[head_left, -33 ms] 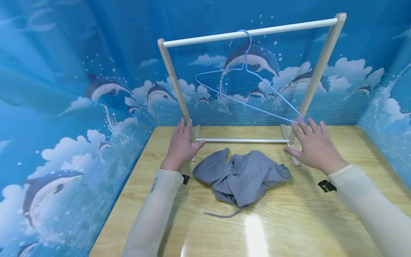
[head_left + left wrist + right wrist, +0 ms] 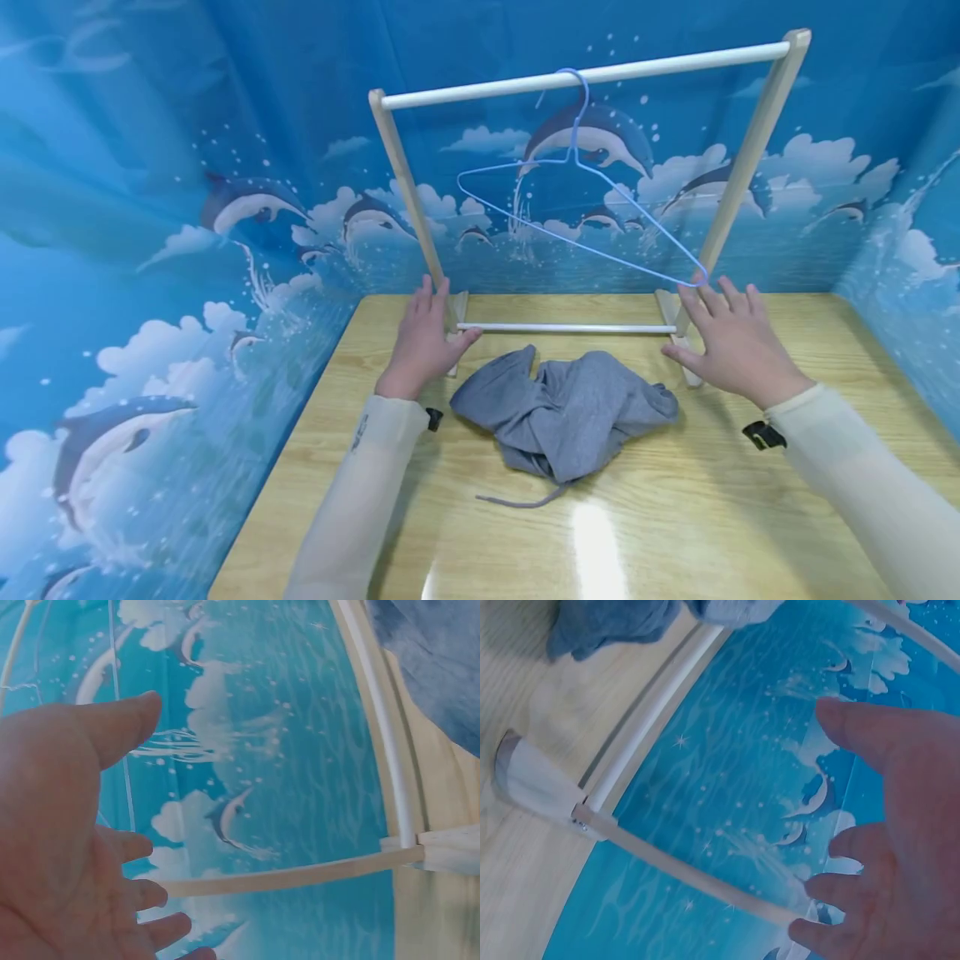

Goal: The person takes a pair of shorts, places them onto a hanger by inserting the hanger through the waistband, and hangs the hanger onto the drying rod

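Note:
In the head view my left hand (image 2: 422, 342) is held beside the left post of a wooden rack (image 2: 408, 183), fingers spread and nothing in it. My right hand (image 2: 738, 342) hovers by the right post, fingers apart, its fingertips overlapping the lower corner of a blue wire hanger (image 2: 637, 265). That hanger hooks over the rack's white top rail and hangs tilted, right end lower. Between the hands a crumpled grey cloth garment (image 2: 570, 408) with a drawstring lies on the table. Both wrist views show a bare palm, the left hand (image 2: 60, 840) and the right hand (image 2: 907, 832).
The wood-grain table (image 2: 675, 525) carries the rack's feet near its back edge, joined by a white lower bar (image 2: 570, 328). A blue curtain (image 2: 247, 367) printed with dolphins and clouds stands behind and at both sides.

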Demonstrator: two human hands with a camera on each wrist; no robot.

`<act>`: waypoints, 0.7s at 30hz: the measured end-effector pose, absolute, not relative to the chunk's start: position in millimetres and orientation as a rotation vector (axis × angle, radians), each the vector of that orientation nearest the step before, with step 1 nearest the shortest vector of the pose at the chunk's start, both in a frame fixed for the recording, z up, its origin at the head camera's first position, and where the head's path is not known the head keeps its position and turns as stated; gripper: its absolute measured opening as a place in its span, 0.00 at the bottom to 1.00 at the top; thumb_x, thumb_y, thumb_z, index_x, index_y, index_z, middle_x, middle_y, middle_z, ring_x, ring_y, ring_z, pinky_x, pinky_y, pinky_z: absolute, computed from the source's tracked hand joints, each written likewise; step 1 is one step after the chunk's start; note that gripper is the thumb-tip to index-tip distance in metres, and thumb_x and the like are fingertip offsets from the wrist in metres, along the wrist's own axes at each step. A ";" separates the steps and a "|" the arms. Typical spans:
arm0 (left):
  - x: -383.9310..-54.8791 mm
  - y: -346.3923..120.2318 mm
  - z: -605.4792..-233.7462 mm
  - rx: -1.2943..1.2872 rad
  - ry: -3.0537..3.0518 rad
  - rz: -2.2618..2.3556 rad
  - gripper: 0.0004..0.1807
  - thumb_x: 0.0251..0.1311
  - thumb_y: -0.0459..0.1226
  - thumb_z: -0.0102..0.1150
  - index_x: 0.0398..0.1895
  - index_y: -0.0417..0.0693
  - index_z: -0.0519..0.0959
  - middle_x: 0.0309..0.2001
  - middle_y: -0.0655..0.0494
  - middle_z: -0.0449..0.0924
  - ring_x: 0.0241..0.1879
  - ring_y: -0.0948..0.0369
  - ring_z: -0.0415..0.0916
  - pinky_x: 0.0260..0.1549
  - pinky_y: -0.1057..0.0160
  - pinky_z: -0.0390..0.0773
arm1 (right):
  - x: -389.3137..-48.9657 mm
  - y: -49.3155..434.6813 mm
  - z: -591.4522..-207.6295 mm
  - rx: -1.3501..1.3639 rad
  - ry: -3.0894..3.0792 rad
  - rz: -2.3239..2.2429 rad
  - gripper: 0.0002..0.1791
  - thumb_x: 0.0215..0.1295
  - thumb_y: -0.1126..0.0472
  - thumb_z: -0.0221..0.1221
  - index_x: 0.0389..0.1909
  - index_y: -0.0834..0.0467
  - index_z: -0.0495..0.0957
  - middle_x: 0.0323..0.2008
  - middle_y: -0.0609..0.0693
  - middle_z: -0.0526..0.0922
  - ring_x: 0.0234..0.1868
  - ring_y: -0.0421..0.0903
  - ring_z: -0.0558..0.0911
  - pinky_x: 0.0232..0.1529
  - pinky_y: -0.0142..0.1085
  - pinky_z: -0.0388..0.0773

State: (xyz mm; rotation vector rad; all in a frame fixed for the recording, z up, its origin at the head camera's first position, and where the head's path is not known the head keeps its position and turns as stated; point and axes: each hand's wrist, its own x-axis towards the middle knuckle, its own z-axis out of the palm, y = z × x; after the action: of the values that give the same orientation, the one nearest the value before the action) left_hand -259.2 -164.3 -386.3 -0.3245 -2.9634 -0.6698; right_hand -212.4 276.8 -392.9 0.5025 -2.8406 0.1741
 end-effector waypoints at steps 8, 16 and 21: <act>-236.1 -153.8 -373.8 -0.389 -2.990 -0.713 0.53 0.67 0.67 0.55 0.86 0.61 0.41 0.84 0.45 0.31 0.81 0.41 0.40 0.73 0.35 0.57 | -197.5 252.0 -392.6 0.683 -3.119 0.245 0.54 0.68 0.34 0.62 0.79 0.68 0.55 0.71 0.74 0.65 0.66 0.74 0.72 0.61 0.67 0.70; -203.8 -123.6 -379.1 -0.528 -3.338 -0.523 0.48 0.65 0.72 0.51 0.75 0.49 0.69 0.67 0.48 0.77 0.62 0.49 0.77 0.58 0.45 0.78 | -195.9 208.4 -406.1 1.014 -3.163 0.290 0.27 0.63 0.41 0.69 0.43 0.63 0.83 0.35 0.53 0.85 0.35 0.50 0.83 0.38 0.48 0.81; -191.2 -84.7 -414.4 -0.573 -3.538 -0.321 0.60 0.56 0.79 0.50 0.80 0.47 0.62 0.68 0.47 0.76 0.64 0.50 0.76 0.60 0.49 0.78 | -203.8 179.9 -425.1 1.121 -3.022 0.114 0.17 0.51 0.56 0.74 0.19 0.53 0.73 0.19 0.45 0.75 0.21 0.42 0.73 0.25 0.41 0.76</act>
State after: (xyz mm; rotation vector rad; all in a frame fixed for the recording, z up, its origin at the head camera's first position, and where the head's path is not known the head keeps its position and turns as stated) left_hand -191.2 -84.7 -414.4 -0.5728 -3.5381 -0.3213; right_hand -203.8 179.9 -425.1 1.1211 -3.0217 0.1144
